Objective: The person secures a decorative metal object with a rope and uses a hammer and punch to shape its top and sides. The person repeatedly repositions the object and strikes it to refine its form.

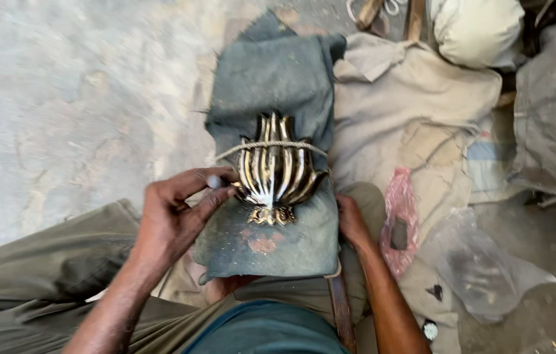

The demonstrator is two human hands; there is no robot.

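A shiny ribbed brass piece [276, 172], shaped like a fluted shell, lies on a dark grey-green cloth [271, 85] and is tied down by a pale cord [271, 144] across its middle. My left hand [176, 213] pinches a small grey tool [214, 181] against the piece's left edge. My right hand [351, 219] rests on the cloth's right edge beside the piece, fingers curled on the fabric.
Beige sacking [415, 111] covers the floor on the right, with a pink mesh bag [399, 219] and a clear plastic bag [481, 262] on it. A stuffed pale sack [478, 29] sits at top right. Bare concrete floor [61, 111] lies to the left.
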